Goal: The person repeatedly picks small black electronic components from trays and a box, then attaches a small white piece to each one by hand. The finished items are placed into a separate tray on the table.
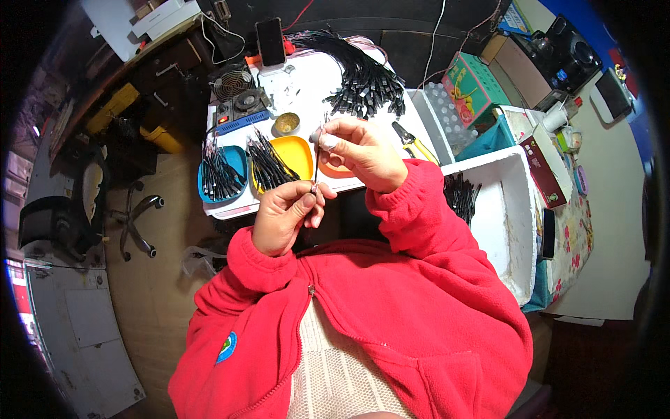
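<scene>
A thin black cable (317,167) is stretched upright between my two hands above the table's front edge. My left hand (287,215) is closed on its lower end, the fingertips pinched together. My right hand (364,150) pinches the upper end, and something whitish covers the thumb tip. The small details at the cable's ends are too fine to make out. Behind the hands are a blue tray (209,193) and a yellow tray (301,155), both with bundles of short black cables. An orange tray (338,172) is partly hidden by my right hand.
A large heap of black cables (366,80) lies at the table's back. Nearby are a small bowl (286,124), a blue-fronted device (241,120), a phone (270,42) and yellow-handled pliers (417,145). At right stands a white foam box (502,230) with more cables.
</scene>
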Demonstrator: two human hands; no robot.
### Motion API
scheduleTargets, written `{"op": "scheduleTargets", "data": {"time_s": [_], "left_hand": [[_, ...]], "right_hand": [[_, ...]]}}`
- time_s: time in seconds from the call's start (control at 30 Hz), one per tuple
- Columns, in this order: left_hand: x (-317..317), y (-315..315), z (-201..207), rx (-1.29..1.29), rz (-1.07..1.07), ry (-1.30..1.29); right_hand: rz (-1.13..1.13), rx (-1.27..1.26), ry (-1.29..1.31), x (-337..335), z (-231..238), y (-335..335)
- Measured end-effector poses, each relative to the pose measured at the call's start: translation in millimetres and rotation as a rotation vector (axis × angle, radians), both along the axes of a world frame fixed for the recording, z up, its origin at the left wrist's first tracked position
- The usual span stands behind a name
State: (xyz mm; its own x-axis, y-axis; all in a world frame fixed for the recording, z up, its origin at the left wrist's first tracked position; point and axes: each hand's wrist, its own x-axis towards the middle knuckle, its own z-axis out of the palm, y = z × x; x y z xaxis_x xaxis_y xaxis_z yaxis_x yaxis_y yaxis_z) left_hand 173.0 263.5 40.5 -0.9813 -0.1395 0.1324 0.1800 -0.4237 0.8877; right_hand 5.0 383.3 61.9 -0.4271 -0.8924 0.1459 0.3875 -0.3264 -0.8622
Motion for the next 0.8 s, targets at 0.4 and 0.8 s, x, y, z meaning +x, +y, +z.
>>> {"op": "scheduleTargets", "data": {"time_s": [0.4, 0.8], "left_hand": [[-17.2, 1.7, 5.9, 0.273, 0.131, -0.099], [-19.5, 23.2, -2.0, -0.523, 0.803, 0.143]], "right_hand": [[-0.372, -0.02, 0.674, 26.0, -6.7, -1.7], [-0.421, 0.039, 0.399, 44.6, 4.5, 7.6]]}}
